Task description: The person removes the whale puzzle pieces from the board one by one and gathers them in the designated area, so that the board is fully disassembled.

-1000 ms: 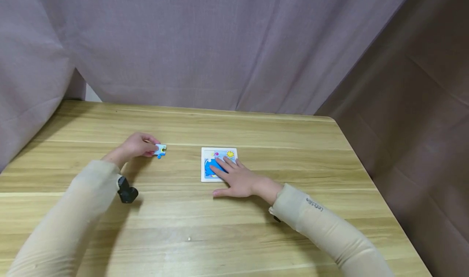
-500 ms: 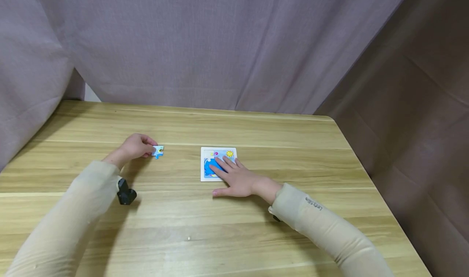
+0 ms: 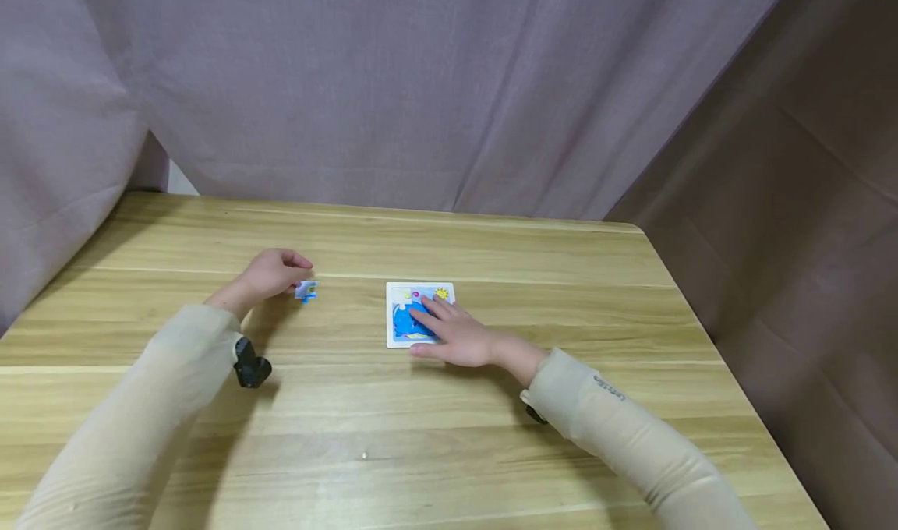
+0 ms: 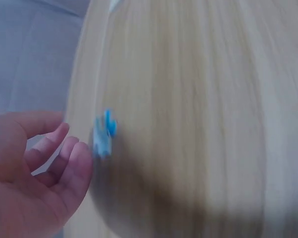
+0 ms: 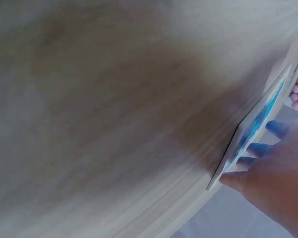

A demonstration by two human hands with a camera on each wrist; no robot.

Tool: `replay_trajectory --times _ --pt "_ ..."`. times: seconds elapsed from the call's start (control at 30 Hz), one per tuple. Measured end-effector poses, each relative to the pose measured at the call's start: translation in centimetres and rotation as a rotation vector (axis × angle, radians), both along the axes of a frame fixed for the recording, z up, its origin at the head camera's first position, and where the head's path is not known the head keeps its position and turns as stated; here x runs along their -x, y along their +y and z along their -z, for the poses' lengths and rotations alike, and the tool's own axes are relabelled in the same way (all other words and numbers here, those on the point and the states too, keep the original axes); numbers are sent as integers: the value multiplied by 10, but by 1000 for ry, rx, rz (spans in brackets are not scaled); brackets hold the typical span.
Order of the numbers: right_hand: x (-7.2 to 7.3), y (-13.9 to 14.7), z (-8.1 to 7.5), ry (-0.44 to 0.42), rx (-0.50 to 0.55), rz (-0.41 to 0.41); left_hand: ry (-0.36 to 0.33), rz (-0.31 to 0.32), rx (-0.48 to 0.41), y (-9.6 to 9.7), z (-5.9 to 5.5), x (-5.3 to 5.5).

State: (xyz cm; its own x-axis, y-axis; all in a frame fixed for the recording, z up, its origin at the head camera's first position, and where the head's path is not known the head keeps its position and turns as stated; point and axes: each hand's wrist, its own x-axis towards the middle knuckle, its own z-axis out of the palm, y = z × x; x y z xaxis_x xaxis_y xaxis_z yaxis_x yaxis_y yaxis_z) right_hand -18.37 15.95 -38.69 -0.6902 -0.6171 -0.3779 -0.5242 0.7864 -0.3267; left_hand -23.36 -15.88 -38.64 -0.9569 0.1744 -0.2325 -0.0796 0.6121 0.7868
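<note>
A small light-blue jigsaw piece (image 3: 306, 290) with a yellow patch and blue knobs lies on the table at the left. My left hand (image 3: 272, 273) is right beside it, its fingers overlapping the piece's edge in the head view. In the left wrist view the piece (image 4: 103, 139) shows just beyond the fingertips (image 4: 79, 156), with nothing pinched between finger and thumb. The square puzzle board (image 3: 390, 319), white-framed with a blue animal and yellow sun, lies flat mid-table. My right hand (image 3: 459, 335) rests on its lower right with fingers spread, hiding that part. The board's upper left looks paler.
The wooden table (image 3: 491, 452) has a tiny pale speck (image 3: 364, 455) near its front. Grey curtains (image 3: 393, 86) hang behind its far edge, and a darker curtain (image 3: 793, 203) hangs along the right.
My left hand shifted slightly left, then back right and up; its fingers have parted from the jigsaw piece. The right hand's fingers slid a little to the right on the board.
</note>
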Motion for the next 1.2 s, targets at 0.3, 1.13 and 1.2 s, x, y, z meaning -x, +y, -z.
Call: replay_trajectory --times 0.3,1.13,1.2 --pt "-2 11 1 27 -33 58 -87 69 -74 35 -8 5" --pt "-3 27 4 76 -129 54 -175 200 -102 115 -6 8" --pt "-3 26 4 69 -134 56 -185 205 -92 118 -6 8"
